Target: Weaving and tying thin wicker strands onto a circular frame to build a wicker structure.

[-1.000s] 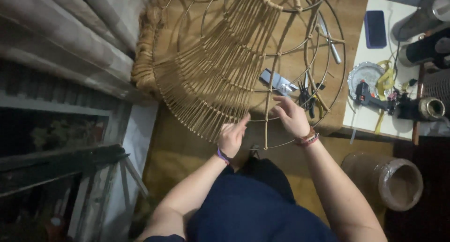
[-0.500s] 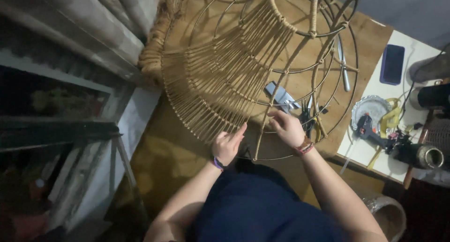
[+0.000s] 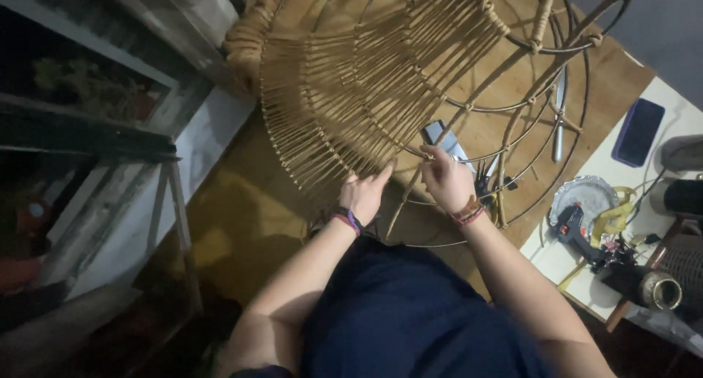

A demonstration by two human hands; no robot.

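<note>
A large round wire frame [image 3: 469,92] (partly wound with tan cord, its right part bare rings and spokes) stands tilted over a wooden board [image 3: 615,85] and fills the upper middle of the view. The woven cords [image 3: 344,92] fan across its left half, down to the frame's lower rim.

Right of the frame runs a white counter [image 3: 578,264], carrying a dark phone [image 3: 638,132] at its far end, a round silver dish [image 3: 586,196] nearer, and a dark glue gun [image 3: 575,228] just below the dish, with yellow tape or cord beside it. A brass-rimmed cylinder [image 3: 659,290] lies at the counter's near edge. Left of the frame is a grey metal stand [image 3: 168,202] on the floor.

At the frame's lower rim the left hand [image 3: 364,195] presses against the ends of the woven cords, fingers curled on them; it wears a purple wristband. Just right of it, the right hand [image 3: 444,179] is clenched round a cord at a spoke of the frame, pinching it between thumb and fingers. Behind the right hand, under the frame, lies a small grey flat tool [image 3: 438,135].
</note>
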